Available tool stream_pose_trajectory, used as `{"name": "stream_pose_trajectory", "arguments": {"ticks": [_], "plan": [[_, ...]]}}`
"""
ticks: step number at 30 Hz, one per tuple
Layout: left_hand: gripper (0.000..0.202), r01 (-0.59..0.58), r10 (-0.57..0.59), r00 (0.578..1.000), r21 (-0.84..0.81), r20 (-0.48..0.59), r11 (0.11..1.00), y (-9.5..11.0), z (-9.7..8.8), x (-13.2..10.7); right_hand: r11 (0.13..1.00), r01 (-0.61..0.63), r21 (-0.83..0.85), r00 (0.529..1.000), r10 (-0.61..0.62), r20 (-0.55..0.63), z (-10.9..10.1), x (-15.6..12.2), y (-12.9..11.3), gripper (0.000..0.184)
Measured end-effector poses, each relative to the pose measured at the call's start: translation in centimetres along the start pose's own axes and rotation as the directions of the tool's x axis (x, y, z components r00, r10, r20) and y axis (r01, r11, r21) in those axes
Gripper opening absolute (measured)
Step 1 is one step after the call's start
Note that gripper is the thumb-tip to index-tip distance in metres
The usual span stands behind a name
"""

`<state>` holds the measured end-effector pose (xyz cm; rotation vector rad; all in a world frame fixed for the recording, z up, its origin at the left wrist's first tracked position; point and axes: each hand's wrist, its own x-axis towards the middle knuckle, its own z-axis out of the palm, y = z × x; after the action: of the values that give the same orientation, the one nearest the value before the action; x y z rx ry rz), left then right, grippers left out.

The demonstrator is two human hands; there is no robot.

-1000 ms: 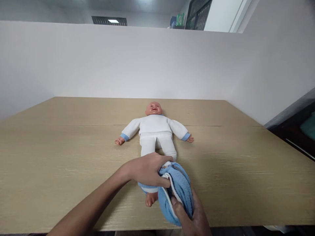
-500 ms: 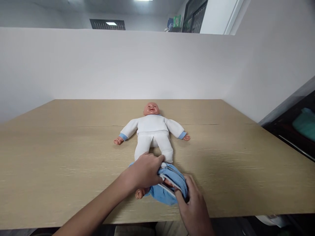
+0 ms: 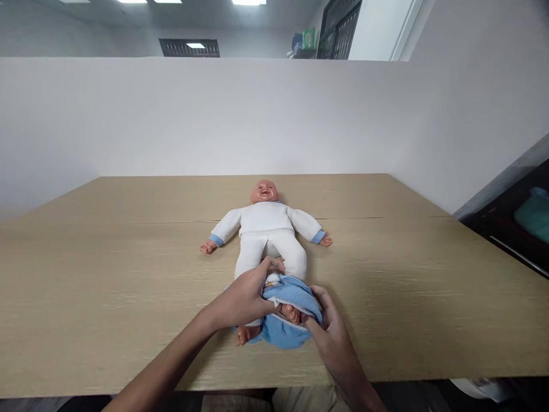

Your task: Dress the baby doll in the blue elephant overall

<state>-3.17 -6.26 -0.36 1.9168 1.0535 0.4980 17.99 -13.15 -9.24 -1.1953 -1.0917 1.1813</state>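
A baby doll (image 3: 266, 226) in a white suit with blue cuffs lies on its back on the wooden table (image 3: 107, 269), head away from me. A bunched blue garment with white trim (image 3: 288, 312) sits around its lower legs; both bare feet show at its near edge. My left hand (image 3: 245, 294) grips the garment's left side near the doll's knees, fingers closed on the cloth. From the right, my right hand (image 3: 326, 321) pinches the garment's edge beside the doll's right-hand foot.
White partition walls stand behind and to the right of the table. A dark shelf with a teal object (image 3: 532, 209) is at the far right. The table's near edge runs just below my wrists.
The blue garment has gone from hanging off the doll's foot near the table edge to bunched up over both lower legs. Both hands moved away from me with it.
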Motion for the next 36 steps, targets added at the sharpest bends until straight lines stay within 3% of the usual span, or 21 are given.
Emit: {"name": "stream_pose_trajectory", "arguments": {"ticks": [3, 8, 12, 16, 18, 23, 26, 30, 33, 36], "plan": [[0.05, -0.038, 0.036, 0.999, -0.063, -0.03, 0.997, -0.3, -0.1, -0.5, 1.0, 0.012, 0.023, 0.998, -0.013, 0.069, -0.2, 1.3, -0.8, 0.044], [0.032, -0.167, 0.17, 0.968, 0.028, -0.187, 0.985, -1.4, -0.6, -0.3, 0.991, 0.111, -0.071, 0.957, -0.087, 0.278, -1.3, 4.6, -1.9, 0.026], [0.039, -0.181, 0.192, 0.974, 0.093, -0.119, 0.979, -1.5, -1.5, -1.0, 0.98, 0.16, -0.118, 0.893, -0.093, 0.44, -2.2, 6.4, -3.4, 0.023], [0.048, -0.138, 0.139, 0.99, 0.187, 0.005, 0.973, -1.0, -2.4, -2.2, 0.968, 0.199, -0.154, 0.814, -0.076, 0.576, -3.2, 7.0, -5.3, 0.023], [0.044, -0.101, 0.1, 0.995, 0.197, 0.011, 0.975, -1.3, -2.7, -2.5, 0.948, 0.239, -0.209, 0.804, -0.073, 0.59, -3.8, 7.2, -5.7, 0.029], [0.028, -0.067, 0.072, 0.985, 0.042, -0.154, 0.997, -2.8, -3.2, -1.4, 0.941, 0.196, -0.276, 0.885, -0.048, 0.464, -4.1, 9.6, -5.4, 0.065], [0.031, -0.077, 0.06, 0.974, -0.068, -0.219, 0.995, -3.0, -3.4, -0.1, 0.951, 0.186, -0.246, 0.888, -0.056, 0.457, -2.9, 11.9, -5.9, 0.056], [0.037, -0.043, 0.005, 0.954, -0.119, -0.301, 0.992, -3.2, -3.6, 1.7, 0.952, 0.237, -0.193, 0.855, -0.11, 0.508, -1.2, 14.5, -6.4, 0.037], [0.042, 0.018, -0.045, 0.94, -0.081, -0.338, 0.997, -3.9, -3.8, 2.3, 0.961, 0.239, -0.141, 0.843, -0.133, 0.521, -0.9, 15.6, -5.2, 0.035], [0.044, 0.055, -0.061, 0.938, -0.025, -0.34, 0.998, -4.8, -4.0, 1.8, 0.973, 0.194, -0.126, 0.867, -0.11, 0.486, -1.0, 16.1, -3.0, 0.038]]}}
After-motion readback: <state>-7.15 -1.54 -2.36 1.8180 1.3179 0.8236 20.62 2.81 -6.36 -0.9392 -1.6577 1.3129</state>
